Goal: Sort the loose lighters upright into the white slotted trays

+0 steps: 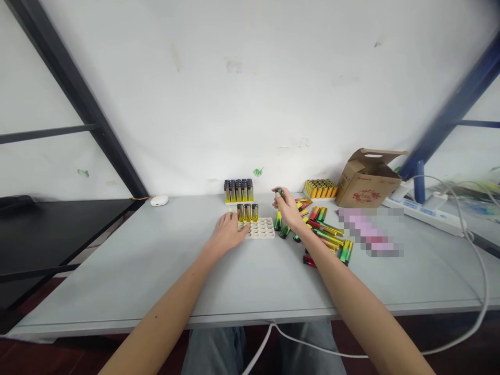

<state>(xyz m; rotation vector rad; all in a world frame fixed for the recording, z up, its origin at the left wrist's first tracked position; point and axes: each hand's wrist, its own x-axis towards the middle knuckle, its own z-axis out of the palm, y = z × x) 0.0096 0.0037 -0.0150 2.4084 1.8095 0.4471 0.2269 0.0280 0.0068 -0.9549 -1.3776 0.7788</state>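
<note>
Far left: a white case (159, 200) lies on the grey counter (164, 250), near its back edge. To its right, against the wall, a filled rack (239, 200) carries rows of upright lighters, yellow below, black on top.

Your left hand (228, 232) is at the left end of a white tray (263, 229) with round holes, just in front of that rack. Left grip: thumb and fingers stand apart, the thumb over the tray top, the fingers along its left side. Three upright lighters (247, 212) stand side by side in the tray's back row, toward its left end; holes show in the rows in front.

Your right hand (288, 208) is above the counter, just right of and beyond the tray. Right grip: thumb and fingers together, clamped on a held lighter (278, 192); its dark green end shows, the rest mostly hidden by your fingers.

Under and beside your right forearm, loose lighters (328, 228) in green, red and yellow lie in a scattered pile. Behind the pile, a second rack (321, 195) holds yellow cylinders, upright. Next to it stands an open cardboard box (365, 185) with red print. In front of the box, a pink item is blurred by pixelation. Far right: a white power strip (427, 214) and a white cable (485, 281).
</note>
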